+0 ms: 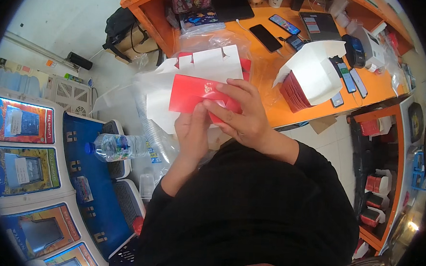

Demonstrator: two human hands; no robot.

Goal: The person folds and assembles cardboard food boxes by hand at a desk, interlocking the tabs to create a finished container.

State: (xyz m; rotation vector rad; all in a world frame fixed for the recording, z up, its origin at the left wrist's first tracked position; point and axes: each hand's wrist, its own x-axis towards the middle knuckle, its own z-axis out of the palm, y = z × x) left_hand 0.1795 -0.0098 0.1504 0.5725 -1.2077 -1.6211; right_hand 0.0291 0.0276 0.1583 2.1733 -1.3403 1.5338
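Between my hands is a red paper food carton, partly folded, with its printed red side up. My left hand closes on its near edge, with the thumb against the cardboard. My right hand grips the right part, several fingers lying across the red face and the thumb hidden. Beneath and beyond it, white flat carton sheets with notched edges lie over clear plastic. A nested stack of formed cartons, red outside and white inside, stands on the orange table to the right.
Several phones, including a black one, lie on the orange table with cables. A drink dispenser stands left, with a water bottle beside clear cup stacks. At right, an orange shelf holds more red cartons.
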